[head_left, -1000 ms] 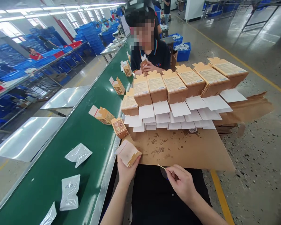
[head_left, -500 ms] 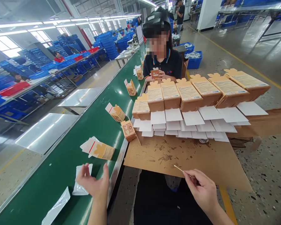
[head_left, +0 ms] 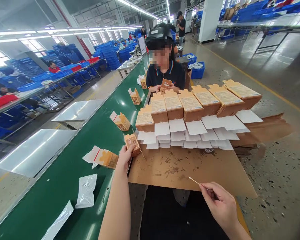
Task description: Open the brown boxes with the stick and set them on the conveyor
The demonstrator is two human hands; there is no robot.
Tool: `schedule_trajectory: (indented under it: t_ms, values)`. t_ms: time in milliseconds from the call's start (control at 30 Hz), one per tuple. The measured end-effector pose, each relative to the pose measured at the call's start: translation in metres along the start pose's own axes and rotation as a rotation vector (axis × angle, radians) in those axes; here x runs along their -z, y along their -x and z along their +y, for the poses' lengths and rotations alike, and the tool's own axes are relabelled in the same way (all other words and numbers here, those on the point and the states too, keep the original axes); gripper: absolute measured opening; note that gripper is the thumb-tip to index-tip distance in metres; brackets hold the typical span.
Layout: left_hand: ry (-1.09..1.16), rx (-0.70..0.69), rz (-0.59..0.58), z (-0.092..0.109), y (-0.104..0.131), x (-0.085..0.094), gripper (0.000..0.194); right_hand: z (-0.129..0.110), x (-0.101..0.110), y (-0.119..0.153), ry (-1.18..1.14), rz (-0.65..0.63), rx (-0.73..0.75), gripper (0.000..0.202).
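Observation:
My left hand (head_left: 125, 155) reaches forward to a small brown carton (head_left: 130, 140) at the belt's edge. Its thumb lies on the printed face, and the other fingers are mostly hidden behind the carton. In my right hand (head_left: 221, 201) a thin cotton swab (head_left: 194, 180) is pinched between thumb and fingertips, its white tip pointing left over the cardboard sheet (head_left: 187, 166). Left of my forearm an open carton with white flaps (head_left: 107, 158) lies on the green belt (head_left: 65, 181). Two clear plastic pouches, one flat (head_left: 86, 190) and one narrow (head_left: 58, 221), lie nearer to me.
Stacked cartons (head_left: 190, 104) with white flaps (head_left: 195, 128) stand on the cardboard sheet. More open cartons (head_left: 120, 121) are spaced along the belt. A co-worker (head_left: 165, 71) sits opposite, holding a brown carton. A metal table (head_left: 37, 150) stands left of the belt.
My left hand has moved from above the plastic pouch, forward and right, and taken hold of the small carton. My right hand keeps the cotton swab in nearly the same place.

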State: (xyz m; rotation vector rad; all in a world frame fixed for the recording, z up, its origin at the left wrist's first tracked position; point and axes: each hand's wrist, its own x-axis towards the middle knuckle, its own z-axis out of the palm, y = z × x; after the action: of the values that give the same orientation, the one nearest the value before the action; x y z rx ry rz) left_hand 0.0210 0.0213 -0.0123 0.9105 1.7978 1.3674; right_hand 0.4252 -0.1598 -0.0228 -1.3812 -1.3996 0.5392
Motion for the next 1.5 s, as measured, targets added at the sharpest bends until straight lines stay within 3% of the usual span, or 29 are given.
schedule_trajectory:
  t_ms: [100,200,367,433,567,667,733,800,933,1033,1100,1133,1267,1333,1500]
  values:
    - [0.034,0.032,-0.008,-0.004,0.03,0.011,0.079,0.011,0.018,-0.016,0.112,0.074,0.04,0.034]
    - [0.136,0.033,-0.011,-0.013,0.066,0.035,0.088,0.028,0.04,-0.05,0.331,0.11,0.104,0.039]
    - [0.271,0.218,-0.022,-0.052,0.121,0.081,0.095,0.055,0.058,-0.11,0.523,-0.006,0.084,0.035]
    - [0.347,0.341,-0.053,-0.068,0.14,0.081,0.095,0.061,0.053,-0.125,0.568,-0.087,0.068,0.03]
    - [0.55,0.445,-0.231,-0.094,0.169,0.053,0.1,0.066,0.037,-0.141,0.63,-0.205,0.048,0.025]
    - [0.775,0.393,-0.455,-0.111,0.179,0.039,0.092,0.066,0.034,-0.147,0.661,-0.246,0.034,0.026]
    - [0.983,0.366,-0.706,-0.119,0.18,0.043,0.082,0.064,0.039,-0.147,0.67,-0.243,0.028,0.026]
    - [1.123,0.361,-0.87,-0.125,0.18,0.055,0.075,0.06,0.048,-0.141,0.661,-0.205,0.034,0.027]
    - [1.189,0.354,-0.919,-0.126,0.178,0.071,0.078,0.045,0.064,-0.11,0.607,-0.093,0.073,0.042]
    - [1.17,0.308,-0.94,-0.122,0.17,0.063,0.111,0.031,0.062,-0.084,0.482,0.013,0.112,0.048]
    - [1.11,0.292,-0.904,-0.116,0.163,0.052,0.128,0.024,0.055,-0.074,0.391,0.066,0.111,0.049]
    - [1.073,0.293,-0.847,-0.112,0.159,0.047,0.125,0.02,0.051,-0.071,0.358,0.081,0.096,0.05]
    - [0.835,0.338,-0.427,-0.095,0.152,0.026,0.082,0.009,0.029,-0.062,0.233,0.099,0.022,0.053]
    - [0.715,0.299,-0.261,-0.085,0.15,0.016,0.079,0.005,0.012,-0.051,0.148,0.032,0.037,0.047]
    - [0.428,0.203,-0.171,-0.06,0.137,-0.001,0.098,0.005,-0.055,-0.014,0.047,-0.19,0.159,0.029]
